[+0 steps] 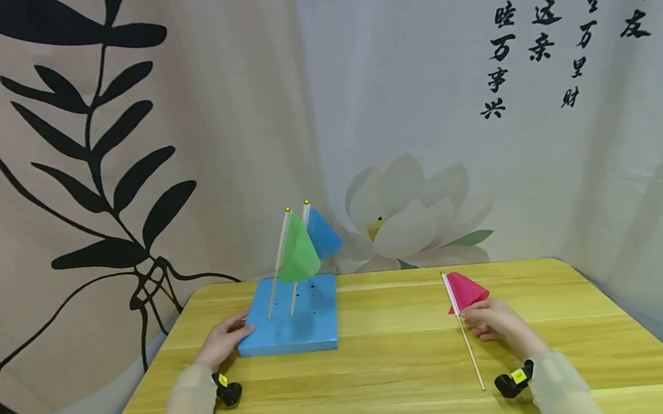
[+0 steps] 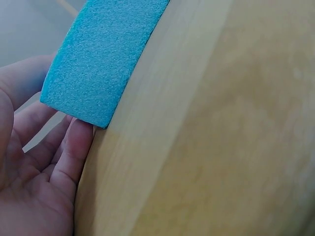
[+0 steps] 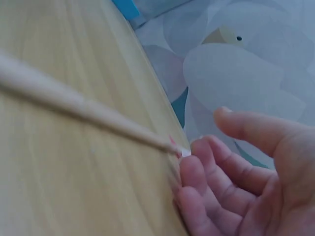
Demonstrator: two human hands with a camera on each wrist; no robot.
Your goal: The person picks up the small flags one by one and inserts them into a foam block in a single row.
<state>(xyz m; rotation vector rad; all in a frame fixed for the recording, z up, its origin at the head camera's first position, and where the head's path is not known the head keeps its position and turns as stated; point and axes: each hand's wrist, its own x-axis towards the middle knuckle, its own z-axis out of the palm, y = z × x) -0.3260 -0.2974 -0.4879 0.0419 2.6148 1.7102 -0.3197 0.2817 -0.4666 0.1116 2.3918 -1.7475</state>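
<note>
Flags on thin wooden sticks are going into a flat blue foam block [image 1: 294, 327] on the yellow wooden worktop [image 1: 391, 371]. Two already stand in it, a green paper flag [image 1: 298, 255] and a blue paper flag [image 1: 322, 234]. A pink paper flag [image 1: 465, 290] lies well apart to the right, not yet planted. The right hand [image 1: 492, 321] touches its stick with loosely curled fingers; whether it grips I cannot tell. The left hand [image 1: 223, 340] rests open against the block's near corner.
</note>
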